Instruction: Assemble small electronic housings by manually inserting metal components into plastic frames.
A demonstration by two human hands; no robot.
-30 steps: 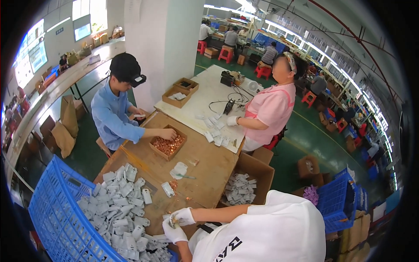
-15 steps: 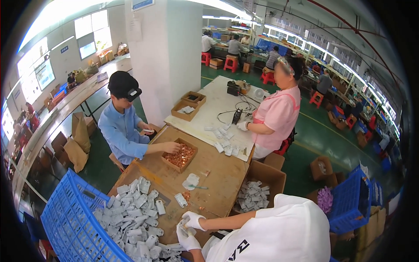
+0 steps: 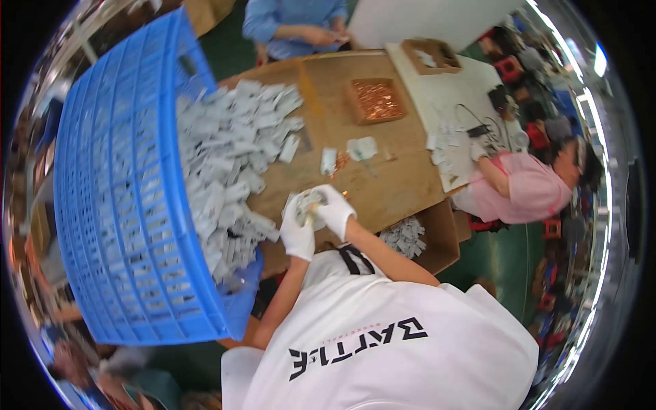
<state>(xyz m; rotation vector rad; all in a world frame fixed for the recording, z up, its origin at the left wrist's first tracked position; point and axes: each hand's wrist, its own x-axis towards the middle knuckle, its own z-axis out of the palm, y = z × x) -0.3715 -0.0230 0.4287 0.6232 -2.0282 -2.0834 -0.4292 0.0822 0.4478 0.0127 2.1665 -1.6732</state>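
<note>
Both my hands wear white gloves and meet at the table's near edge, around a small white plastic housing (image 3: pixel 311 203) with a greyish inner side. My left hand (image 3: pixel 297 234) grips it from the left, fingers curled. From the right, my right hand (image 3: pixel 335 210) closes on it, thumb and fingers over its top. Details inside the housing are too small and blurred to make out. Just beyond my hands lies a single white housing (image 3: pixel 329 161), beside loose copper-coloured bits (image 3: pixel 341 162). To the left spreads a large heap of similar white housings (image 3: pixel 236 150).
A blue plastic crate (image 3: pixel 126 198) lies tipped toward the heap. On the brown tabletop (image 3: pixel 328 89) are a box of copper-coloured pieces (image 3: pixel 378 101), a whitish sheet (image 3: pixel 362 147) and a green pen (image 3: pixel 370 168). Co-workers in blue (image 3: pixel 294 27) and pink (image 3: pixel 523 184) stand around; a carton (image 3: pixel 441 236) holds housings.
My view has tilted down and turned, so the table sits differently in it. My hands still hold the housing. The blue-shirted co-worker's hand has left the box of copper-coloured pieces.
</note>
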